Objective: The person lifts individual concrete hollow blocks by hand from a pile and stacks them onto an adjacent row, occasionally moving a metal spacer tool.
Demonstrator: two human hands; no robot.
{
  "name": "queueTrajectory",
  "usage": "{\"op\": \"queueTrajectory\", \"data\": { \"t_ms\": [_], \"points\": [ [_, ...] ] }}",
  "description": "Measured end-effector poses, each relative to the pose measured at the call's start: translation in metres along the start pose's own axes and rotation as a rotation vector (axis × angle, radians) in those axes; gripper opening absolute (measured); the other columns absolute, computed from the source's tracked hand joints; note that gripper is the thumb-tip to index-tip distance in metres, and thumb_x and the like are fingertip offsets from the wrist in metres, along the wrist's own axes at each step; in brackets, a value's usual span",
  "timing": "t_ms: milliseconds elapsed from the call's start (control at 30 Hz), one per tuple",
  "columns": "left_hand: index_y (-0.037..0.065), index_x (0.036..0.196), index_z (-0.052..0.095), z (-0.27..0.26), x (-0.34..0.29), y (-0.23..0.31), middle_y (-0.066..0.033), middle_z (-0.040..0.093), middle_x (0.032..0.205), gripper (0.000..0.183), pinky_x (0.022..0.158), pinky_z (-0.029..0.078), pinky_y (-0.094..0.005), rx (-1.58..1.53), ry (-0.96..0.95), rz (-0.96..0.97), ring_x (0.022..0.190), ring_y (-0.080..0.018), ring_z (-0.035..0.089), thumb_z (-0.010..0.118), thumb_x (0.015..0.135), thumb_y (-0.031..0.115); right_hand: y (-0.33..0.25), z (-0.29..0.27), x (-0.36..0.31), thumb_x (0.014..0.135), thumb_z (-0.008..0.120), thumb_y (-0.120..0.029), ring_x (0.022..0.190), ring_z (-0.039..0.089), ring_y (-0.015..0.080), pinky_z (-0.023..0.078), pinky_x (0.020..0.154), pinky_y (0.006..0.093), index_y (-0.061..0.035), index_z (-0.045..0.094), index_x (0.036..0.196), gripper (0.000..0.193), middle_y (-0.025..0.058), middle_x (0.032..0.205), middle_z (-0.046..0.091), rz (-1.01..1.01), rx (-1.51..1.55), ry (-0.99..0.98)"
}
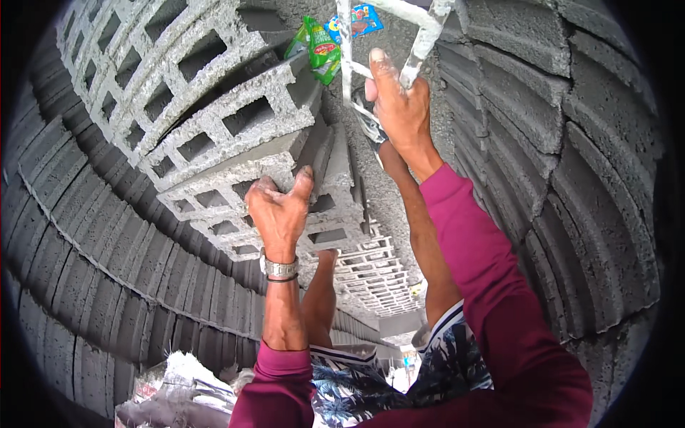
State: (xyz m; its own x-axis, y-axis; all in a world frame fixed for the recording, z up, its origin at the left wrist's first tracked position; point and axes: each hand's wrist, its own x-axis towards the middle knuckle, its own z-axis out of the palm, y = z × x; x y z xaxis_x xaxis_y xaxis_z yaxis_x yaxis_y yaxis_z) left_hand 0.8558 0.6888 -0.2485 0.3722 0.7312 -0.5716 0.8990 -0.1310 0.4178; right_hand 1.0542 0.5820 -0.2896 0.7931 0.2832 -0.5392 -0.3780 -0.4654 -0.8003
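Hollow gray block (235, 171) is in the leaning stack left of center, left hand (278, 214) on its near edge; fingertips hidden, can't tell if it's clamped. Right hand (403, 107) is wrapped around a white frame (347, 46), thumb along the bar. I'd keep fingers out of the block joints, and the frame off the shoe (372, 128) just below. Green wrapper (321, 53) lies beyond.

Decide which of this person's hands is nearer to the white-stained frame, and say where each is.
Right. The right hand grips the white-stained frame; the left hand is apart from it, at a grey hollow block lower in the picture.
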Motion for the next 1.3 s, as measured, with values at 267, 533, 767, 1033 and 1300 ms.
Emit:
{"op": "queueTrajectory", "data": {
  "t_ms": [267,533,767,1033,1300],
  "points": [
    [0.006,0.054,0.032,-0.029,-0.015,0.032,0.0020,0.034,0.057,0.061,0.047,0.025,-0.0326,-0.129,-0.107,-0.165,0.055,-0.0100,0.031,0.084,0.078,0.029,0.008,-0.006,0.007,0.097,0.062,-0.035,0.051,0.047,0.0061,0.036,0.048,0.0254,-0.0057,0.062,0.072,0.038,-0.0009,0.061,0.056,-0.047,0.174,0.030],
    [0.006,0.054,0.033,-0.029,-0.011,0.022,0.0027,0.033,0.057,0.061,0.046,0.023,-0.0323,-0.117,-0.079,-0.103,0.055,-0.0095,0.029,0.085,0.077,0.030,-0.015,0.004,0.008,0.097,0.061,-0.034,0.051,0.048,0.0055,0.038,0.048,0.0245,-0.0033,0.066,0.080,0.036,-0.0015,0.060,0.053,-0.157,0.322,0.042],
    [0.009,0.057,0.032,-0.016,-0.008,0.026,0.0051,0.030,0.058,0.061,0.048,0.019,-0.0319,-0.084,-0.089,-0.048,0.056,-0.0094,0.026,0.083,0.078,0.034,0.065,0.037,0.025,0.096,0.059,-0.040,0.048,0.046,0.0095,0.037,0.048,0.0280,-0.0066,0.058,0.069,0.043,-0.0013,0.058,0.051,0.027,0.272,0.078],
    [-0.005,0.066,0.057,0.014,0.005,0.027,-0.0211,0.055,0.060,0.053,0.060,0.043,-0.0466,0.175,-0.100,0.074,0.056,-0.0339,0.052,0.077,0.080,0.042,0.013,0.001,0.008,0.097,0.060,-0.039,0.054,0.050,0.0098,0.038,0.053,0.0289,-0.0034,0.062,0.069,0.045,0.0004,0.059,0.056,-0.005,0.179,0.061],
    [-0.009,0.107,0.069,-0.007,0.035,0.083,-0.0277,0.070,0.095,0.058,0.085,0.053,-0.0431,0.201,0.210,0.290,0.093,-0.0381,0.069,0.074,0.083,0.043,0.011,-0.027,0.019,0.098,0.059,-0.036,0.055,0.052,0.0104,0.040,0.054,0.0296,-0.0027,0.063,0.068,0.045,0.0008,0.058,0.056,-0.014,0.037,0.100]
  ]
}}
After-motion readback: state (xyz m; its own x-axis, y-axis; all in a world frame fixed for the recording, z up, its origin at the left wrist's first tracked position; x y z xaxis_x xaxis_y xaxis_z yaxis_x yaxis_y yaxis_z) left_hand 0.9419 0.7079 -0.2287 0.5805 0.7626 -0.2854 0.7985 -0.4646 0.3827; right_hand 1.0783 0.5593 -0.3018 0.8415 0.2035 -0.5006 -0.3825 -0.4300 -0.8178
